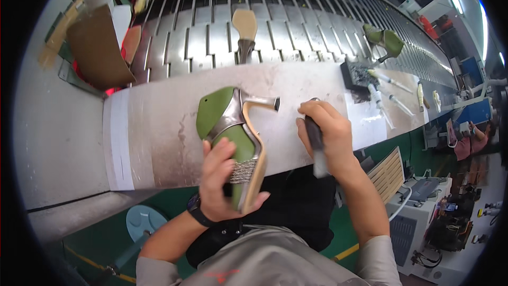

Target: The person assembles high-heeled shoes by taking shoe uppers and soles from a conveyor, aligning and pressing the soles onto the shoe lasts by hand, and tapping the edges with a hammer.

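Note:
My left hand (218, 182) is closed round the toe part of a green high-heeled shoe (241, 145), over the near edge of the workbench. The shoe lies on its side, with metallic trim, a glittering band, a tan sole edge and a slim metallic heel that points right. A green form fills its opening. In my right hand (330, 130), to the right of the shoe and apart from it, is a dark-handled tool (316, 136) with a pale, flat end turned toward me. Blur hides what kind of tool it is.
Beyond the metal workbench (159, 127) runs a slatted conveyor (296, 32) carrying a sole-up shoe (244, 26) and another green shoe (389, 42). At right are a black box (360, 77) and several syringes (389, 79). A brown panel (98, 47) stands at left, a blue stool (143, 222) below.

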`<state>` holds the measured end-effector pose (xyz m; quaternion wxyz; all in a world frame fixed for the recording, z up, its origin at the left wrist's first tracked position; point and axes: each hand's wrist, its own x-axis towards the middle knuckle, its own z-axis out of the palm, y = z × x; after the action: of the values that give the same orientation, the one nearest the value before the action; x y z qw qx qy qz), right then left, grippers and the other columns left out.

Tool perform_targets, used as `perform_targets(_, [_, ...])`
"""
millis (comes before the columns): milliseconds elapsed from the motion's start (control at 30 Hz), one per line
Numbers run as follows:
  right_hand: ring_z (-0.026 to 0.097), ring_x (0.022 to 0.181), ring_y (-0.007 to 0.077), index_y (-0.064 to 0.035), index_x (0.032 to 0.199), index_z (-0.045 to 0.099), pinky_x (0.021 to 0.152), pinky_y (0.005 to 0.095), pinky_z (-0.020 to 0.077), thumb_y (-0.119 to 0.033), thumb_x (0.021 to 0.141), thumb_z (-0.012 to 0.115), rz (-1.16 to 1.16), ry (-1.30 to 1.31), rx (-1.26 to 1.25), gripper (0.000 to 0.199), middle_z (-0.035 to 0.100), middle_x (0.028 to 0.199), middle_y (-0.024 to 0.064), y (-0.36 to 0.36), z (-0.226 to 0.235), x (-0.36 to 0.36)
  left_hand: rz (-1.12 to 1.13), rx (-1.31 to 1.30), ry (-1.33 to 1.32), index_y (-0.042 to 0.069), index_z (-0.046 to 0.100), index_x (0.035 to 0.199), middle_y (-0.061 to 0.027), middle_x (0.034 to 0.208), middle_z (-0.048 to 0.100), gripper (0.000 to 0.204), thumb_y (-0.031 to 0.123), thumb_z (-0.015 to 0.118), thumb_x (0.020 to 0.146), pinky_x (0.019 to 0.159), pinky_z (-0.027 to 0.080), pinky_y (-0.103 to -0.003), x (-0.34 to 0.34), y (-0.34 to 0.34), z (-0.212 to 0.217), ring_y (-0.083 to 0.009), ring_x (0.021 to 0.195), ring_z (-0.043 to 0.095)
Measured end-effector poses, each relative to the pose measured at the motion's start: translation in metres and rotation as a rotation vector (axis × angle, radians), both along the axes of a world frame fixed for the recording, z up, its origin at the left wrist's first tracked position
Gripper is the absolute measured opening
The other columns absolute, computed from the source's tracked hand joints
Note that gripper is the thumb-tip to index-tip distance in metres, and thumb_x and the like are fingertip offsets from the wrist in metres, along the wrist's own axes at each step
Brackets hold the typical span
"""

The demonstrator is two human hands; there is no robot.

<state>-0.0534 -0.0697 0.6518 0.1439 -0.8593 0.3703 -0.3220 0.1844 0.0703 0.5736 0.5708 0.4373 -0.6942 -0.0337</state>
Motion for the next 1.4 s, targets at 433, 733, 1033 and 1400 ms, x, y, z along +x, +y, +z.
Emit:
perform_targets(433, [0.071, 0.117, 0.0524, 0.0057, 0.164, 0.031, 0.096, 0.0588, 0.0640, -0.072, 0.099, 0.056, 0.524, -1.294, 1.657, 0.104, 0.058, 0.144, 0.0403, 0.110, -0.037, 0.024, -0.978, 0.391, 1.353, 0.004, 0.044, 0.161, -0.0245, 0.164, 0.048, 0.085, 0.070, 0.046, 0.107, 0.128, 0.036, -0.055, 0.067, -0.009, 0.027, -0.0400, 0.151, 0.048])
perform_targets(733, [0.066, 0.124, 0.0397, -0.0179, 0.133, 0.073, 0.109, 0.0607, 0.0468, -0.021, 0.072, 0.094, 0.266, -0.221, 0.115, 0.064, 0.064, 0.139, 0.0264, 0.158, -0.033, 0.009, -0.657, 0.781, 0.918, -0.009, 0.061, 0.141, -0.0311, 0.142, 0.067, 0.076, 0.040, 0.090, 0.090, 0.114, 0.054, -0.051, 0.078, 0.004, 0.058, -0.0388, 0.132, 0.068])
perform_targets(1033, [0.064, 0.122, 0.0356, -0.0334, 0.125, 0.078, 0.111, 0.0600, 0.0422, -0.021, 0.075, 0.090, 0.215, -0.100, 0.085, 0.052, 0.060, 0.141, 0.0222, 0.185, -0.041, -0.005, -0.837, 0.649, 1.037, -0.003, 0.067, 0.131, -0.0341, 0.135, 0.070, 0.057, 0.017, 0.095, 0.084, 0.113, 0.054, -0.054, 0.070, 0.010, 0.028, -0.0429, 0.132, 0.068])
perform_targets(1400, [0.066, 0.119, 0.0278, -0.0368, 0.125, 0.082, 0.110, 0.0520, 0.0442, -0.017, 0.078, 0.085, 0.173, -0.091, 0.063, 0.051, 0.063, 0.139, 0.0182, 0.178, -0.018, 0.012, -0.666, 0.573, 1.205, 0.010, 0.047, 0.148, -0.0257, 0.133, 0.069, 0.085, 0.024, 0.098, 0.082, 0.107, 0.059, -0.061, 0.064, 0.018, 0.013, -0.0413, 0.124, 0.071])
